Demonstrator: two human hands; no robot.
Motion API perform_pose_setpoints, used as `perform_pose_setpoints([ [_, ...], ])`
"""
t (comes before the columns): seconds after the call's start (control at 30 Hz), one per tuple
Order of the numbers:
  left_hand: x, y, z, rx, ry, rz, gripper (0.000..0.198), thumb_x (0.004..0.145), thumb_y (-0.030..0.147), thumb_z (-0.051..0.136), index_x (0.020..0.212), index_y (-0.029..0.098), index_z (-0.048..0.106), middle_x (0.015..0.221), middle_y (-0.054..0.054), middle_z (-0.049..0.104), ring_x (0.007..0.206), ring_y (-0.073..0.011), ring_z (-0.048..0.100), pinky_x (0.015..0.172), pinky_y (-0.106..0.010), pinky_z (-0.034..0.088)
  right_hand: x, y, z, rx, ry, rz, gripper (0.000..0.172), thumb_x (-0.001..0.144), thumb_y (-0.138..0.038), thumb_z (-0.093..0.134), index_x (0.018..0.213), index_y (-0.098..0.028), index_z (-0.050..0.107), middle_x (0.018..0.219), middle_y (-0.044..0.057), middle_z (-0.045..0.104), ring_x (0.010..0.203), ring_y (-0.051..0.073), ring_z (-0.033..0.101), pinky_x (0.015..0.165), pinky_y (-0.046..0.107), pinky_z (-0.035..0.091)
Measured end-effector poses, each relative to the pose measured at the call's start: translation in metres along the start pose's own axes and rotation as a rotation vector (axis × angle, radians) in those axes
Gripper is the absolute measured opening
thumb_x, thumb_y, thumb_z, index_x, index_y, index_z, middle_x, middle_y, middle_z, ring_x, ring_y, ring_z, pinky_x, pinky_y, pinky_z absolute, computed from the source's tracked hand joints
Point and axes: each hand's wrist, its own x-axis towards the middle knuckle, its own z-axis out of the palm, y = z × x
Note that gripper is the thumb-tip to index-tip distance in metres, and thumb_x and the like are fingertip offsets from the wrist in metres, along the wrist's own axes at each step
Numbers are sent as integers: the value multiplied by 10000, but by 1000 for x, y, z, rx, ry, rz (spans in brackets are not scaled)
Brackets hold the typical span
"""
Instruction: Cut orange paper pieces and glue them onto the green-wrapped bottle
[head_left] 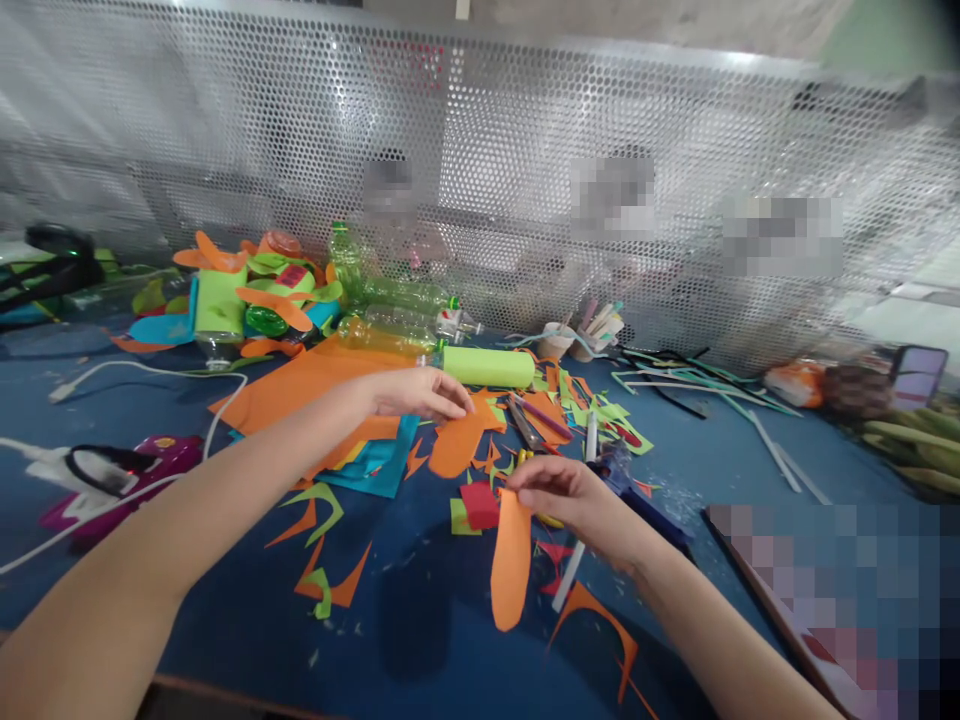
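Note:
My right hand (559,490) pinches the top end of a long rounded orange paper piece (511,565), which hangs down over the blue table. Farther left and a little higher, my left hand (427,393) has its fingertips at another rounded orange piece (457,443); whether they grip it is unclear. Between the hands lie a red paper square (479,505) and a light green one (463,517). Behind them rests a bottle wrapped in light green paper (487,367). Pliers (525,425) and a blue glue gun (645,505) are near my right hand.
Orange sheets (285,400) and decorated bottles (221,300) stand at the left, near a purple power strip (161,460) with white cables. Paper scraps are scattered about. A phone (919,375) and plastic strips (712,380) are at the right. A perforated metal screen (495,150) closes off the back.

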Motion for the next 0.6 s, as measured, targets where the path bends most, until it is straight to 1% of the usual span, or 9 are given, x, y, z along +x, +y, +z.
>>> perform_pose_setpoints([
  [0.07,-2,-2,-2,104,-155,-41,207,690,286,676,874,190,678,816,-18,655,716,-116,588,663,-227,466,1,1,0,-71,11,-5,163,726,-316,679,836,-196,663,794,-8,662,695,93,598,670,221,481],
  [0.1,-2,-3,-3,156,-218,-56,200,688,289,676,865,197,685,816,-20,661,722,-126,589,663,-235,467,2,2,1,-124,13,-7,168,737,-323,666,838,-190,661,804,1,665,710,104,605,688,236,485],
  [0.13,-2,-4,-4,195,-257,-65,192,687,290,673,857,203,690,815,-22,666,729,-136,590,665,-242,467,2,3,2,-179,17,-9,174,747,-330,650,842,-185,659,817,12,669,731,119,612,709,253,489],
  [0.23,-1,-8,-3,217,-265,-61,208,692,285,660,887,219,691,869,-27,677,799,-156,597,707,-256,464,4,7,6,-318,32,-13,188,770,-343,607,857,-182,652,860,37,679,797,160,627,754,292,492],
  [0.3,-1,-9,0,221,-265,-65,242,694,284,655,924,215,686,929,-35,677,862,-165,596,752,-264,458,4,9,7,-374,38,-12,192,777,-341,590,872,-185,648,875,40,681,812,170,630,753,293,494],
  [0.37,0,-10,2,261,-263,-74,256,698,292,649,936,203,684,944,-41,678,874,-168,596,766,-268,453,5,10,7,-418,32,-10,191,784,-336,575,881,-188,647,868,37,681,801,169,629,737,286,495],
  [0.47,1,-11,3,349,-246,-76,265,710,315,628,943,200,685,926,-43,687,842,-172,601,732,-268,454,5,9,6,-456,25,-13,184,791,-324,560,880,-190,649,850,32,679,782,164,627,718,277,493],
  [0.6,2,-9,-2,513,-276,-84,275,689,318,634,942,224,690,929,-33,697,817,-177,618,682,-252,455,4,7,6,-466,14,-8,160,788,-298,555,868,-197,651,853,24,678,775,158,630,714,271,497],
])
